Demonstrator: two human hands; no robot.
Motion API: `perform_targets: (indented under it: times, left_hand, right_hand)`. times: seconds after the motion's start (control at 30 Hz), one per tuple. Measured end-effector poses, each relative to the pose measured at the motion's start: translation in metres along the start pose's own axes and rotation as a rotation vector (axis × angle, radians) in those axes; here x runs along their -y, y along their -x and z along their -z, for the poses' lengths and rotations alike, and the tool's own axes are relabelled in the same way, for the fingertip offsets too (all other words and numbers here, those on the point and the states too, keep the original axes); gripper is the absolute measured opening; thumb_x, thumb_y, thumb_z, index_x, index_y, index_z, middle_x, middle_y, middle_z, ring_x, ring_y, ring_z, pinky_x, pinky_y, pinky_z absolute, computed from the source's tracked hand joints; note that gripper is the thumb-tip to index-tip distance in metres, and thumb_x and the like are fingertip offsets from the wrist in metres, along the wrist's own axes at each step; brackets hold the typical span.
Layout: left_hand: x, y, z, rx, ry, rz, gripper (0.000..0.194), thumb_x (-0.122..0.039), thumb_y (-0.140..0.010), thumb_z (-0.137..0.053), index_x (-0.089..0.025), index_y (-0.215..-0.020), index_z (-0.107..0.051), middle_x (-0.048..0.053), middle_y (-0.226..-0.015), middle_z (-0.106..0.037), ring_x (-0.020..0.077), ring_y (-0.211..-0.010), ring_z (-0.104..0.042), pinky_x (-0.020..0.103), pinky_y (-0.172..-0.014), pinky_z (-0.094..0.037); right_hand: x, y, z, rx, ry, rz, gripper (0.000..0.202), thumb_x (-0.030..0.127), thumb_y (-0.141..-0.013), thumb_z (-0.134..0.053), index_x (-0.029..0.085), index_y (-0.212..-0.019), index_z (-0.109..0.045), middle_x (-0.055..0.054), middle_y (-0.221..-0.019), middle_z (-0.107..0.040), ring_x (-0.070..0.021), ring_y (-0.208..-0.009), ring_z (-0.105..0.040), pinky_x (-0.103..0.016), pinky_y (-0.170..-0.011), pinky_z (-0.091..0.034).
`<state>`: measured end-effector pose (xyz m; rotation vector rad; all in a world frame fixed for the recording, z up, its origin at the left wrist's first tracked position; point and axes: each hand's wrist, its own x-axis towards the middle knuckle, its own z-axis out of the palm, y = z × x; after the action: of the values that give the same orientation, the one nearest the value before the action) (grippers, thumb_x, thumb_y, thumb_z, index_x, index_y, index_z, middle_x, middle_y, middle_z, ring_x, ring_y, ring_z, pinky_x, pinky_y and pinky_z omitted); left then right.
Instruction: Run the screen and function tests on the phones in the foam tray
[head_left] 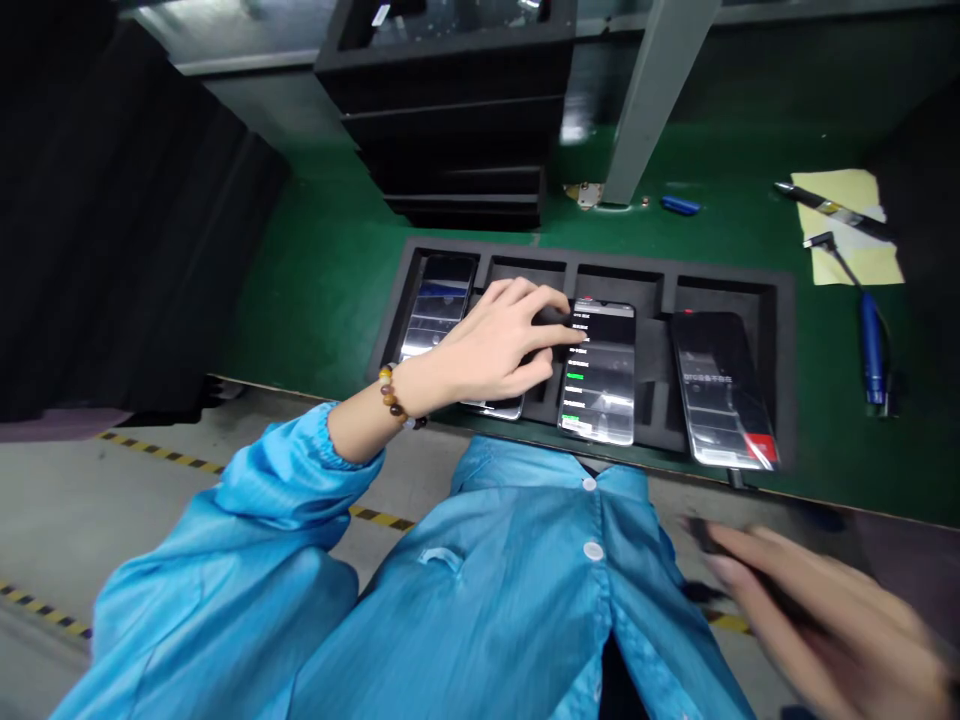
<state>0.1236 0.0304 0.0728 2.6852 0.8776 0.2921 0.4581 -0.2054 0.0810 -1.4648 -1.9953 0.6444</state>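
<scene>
My left hand (506,340) reaches over the tray with its fingers spread. Its index fingertip is at the left part of a lit phone (607,385) screen, which shows a list with green lines. Under this hand a second phone (495,408) is mostly hidden. Another phone (439,300) lies at the tray's left end. On the right, a phone (724,390) with a red patch on its screen has a plug (737,480) at its bottom edge. Below it, my right hand (817,610), blurred, pinches a thin dark object (701,533) whose kind is unclear.
The black compartment tray (784,350) sits along the green bench (322,250) edge. Behind it rise stacked black trays (465,130) and a grey post (660,90). A pen (832,208) lies on yellow paper (885,265), near a blue tool with a cable (871,345) and a blue cap (680,205).
</scene>
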Motion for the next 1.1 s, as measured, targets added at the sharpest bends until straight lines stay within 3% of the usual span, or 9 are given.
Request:
perform_targets:
  times: [0.13, 0.23, 0.43, 0.73, 1.1]
  left_hand:
    - [0.007, -0.013, -0.006, -0.025, -0.052, 0.030, 0.051, -0.027, -0.103, -0.052, -0.025, -0.149, -0.075, 0.016, -0.149, -0.065, 0.0370, -0.132, -0.059, 0.060, -0.120, -0.042]
    - [0.010, -0.018, -0.010, -0.028, -0.063, 0.040, 0.050, -0.028, -0.103, -0.052, -0.025, -0.148, -0.076, 0.017, -0.148, -0.065, 0.0376, -0.131, -0.059, 0.060, -0.119, -0.043]
    - [0.011, -0.027, -0.005, -0.041, -0.033, 0.093, 0.054, -0.032, -0.106, -0.048, -0.024, -0.153, -0.072, 0.014, -0.154, -0.067, 0.0362, -0.134, -0.057, 0.058, -0.122, -0.039]
    - [0.018, -0.061, -0.010, 0.041, -0.006, 0.020, 0.057, -0.036, -0.108, -0.042, -0.019, -0.157, -0.066, 0.012, -0.127, -0.082, 0.0340, -0.134, -0.058, 0.061, -0.130, -0.033]
    - [0.016, -0.064, -0.008, 0.050, 0.069, 0.046, 0.058, -0.037, -0.107, -0.047, -0.017, -0.159, -0.064, 0.010, -0.132, -0.082, 0.0347, -0.132, -0.057, 0.059, -0.131, -0.031]
  right_hand:
    - [0.007, -0.026, -0.048, 0.037, -0.087, 0.089, 0.028, 0.020, -0.104, -0.070, 0.030, -0.129, -0.076, -0.001, -0.110, -0.087, -0.0227, -0.092, -0.086, -0.032, -0.078, -0.072]
    - [0.008, -0.036, -0.064, 0.087, -0.138, 0.068, 0.022, 0.019, -0.105, -0.069, 0.025, -0.125, -0.077, -0.003, -0.109, -0.086, -0.0193, -0.089, -0.085, -0.028, -0.077, -0.071]
    - [0.003, -0.041, -0.073, 0.079, -0.088, 0.038, 0.021, 0.022, -0.106, -0.069, 0.023, -0.125, -0.079, -0.005, -0.113, -0.086, -0.0200, -0.092, -0.085, -0.030, -0.078, -0.071]
    - [0.008, -0.062, -0.079, 0.003, 0.070, 0.151, 0.017, 0.021, -0.109, -0.067, 0.015, -0.120, -0.079, -0.004, -0.096, -0.084, -0.0152, -0.077, -0.081, -0.026, -0.068, -0.063]
    - [0.012, -0.060, -0.076, -0.012, 0.097, 0.110, 0.019, 0.021, -0.109, -0.066, 0.013, -0.119, -0.080, -0.005, -0.098, -0.084, -0.0146, -0.074, -0.080, -0.026, -0.071, -0.066]
